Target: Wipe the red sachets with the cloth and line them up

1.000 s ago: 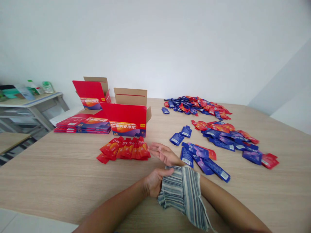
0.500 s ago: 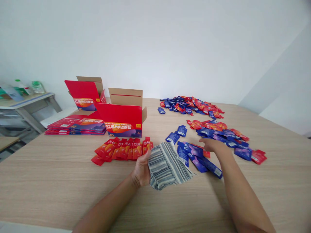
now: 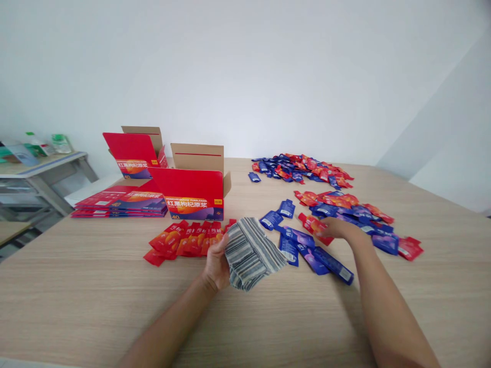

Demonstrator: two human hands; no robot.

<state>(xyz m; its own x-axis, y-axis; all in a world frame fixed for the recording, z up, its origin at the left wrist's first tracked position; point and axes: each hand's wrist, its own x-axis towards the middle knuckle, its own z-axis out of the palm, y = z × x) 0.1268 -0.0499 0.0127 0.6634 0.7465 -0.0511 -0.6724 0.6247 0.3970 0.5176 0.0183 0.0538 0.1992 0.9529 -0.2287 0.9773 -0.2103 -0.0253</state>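
My left hand [image 3: 217,267] is closed on the edge of a folded grey-and-white striped cloth [image 3: 253,253], held just above the table. My right hand [image 3: 338,229] pinches the near end of a red pouch [image 3: 311,224], its fingertips partly hidden. Just in front of that hand lie several loose blue pouches [image 3: 289,249], some overlapping. Beyond my left hand, a row of overlapping red pouches [image 3: 199,240] lies on the table, its right end partly covered by the cloth.
An open red carton [image 3: 187,189] stands behind the red row, with another open carton [image 3: 129,148] farther back. Flattened cartons [image 3: 118,199] are stacked at left. Mixed red and blue pouches form a far heap [image 3: 303,168] and a nearer heap [image 3: 341,208]. A side table [image 3: 42,166] holds bottles.
My right hand has taken hold of a red pouch, which now shows above the blue ones instead of mostly behind them. My left hand and the cloth have shifted slightly left.
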